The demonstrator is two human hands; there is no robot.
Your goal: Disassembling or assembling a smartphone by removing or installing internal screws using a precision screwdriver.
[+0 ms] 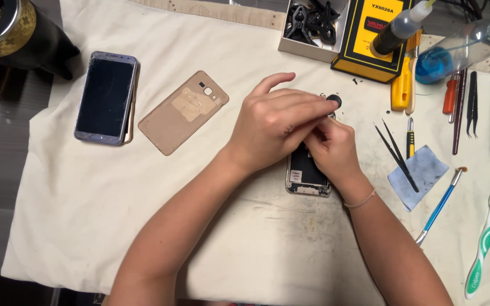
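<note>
Left of you: a blue phone [106, 97] lay beside a tan back cover [183, 111].
Right of you: tweezers [396, 148], a grey cloth [419, 175], a toothbrush [483, 245].

Open cloth [143, 215] at 6 to 8 o'clock; tweezers [397, 150], brush [440, 204] crowd 3, yellow box [370, 39] blocks 1.

Both forearms were extended inward and converged. The left hand [270, 122] was laid over the right hand [331, 148], fingers curled, index finger raised.
</note>
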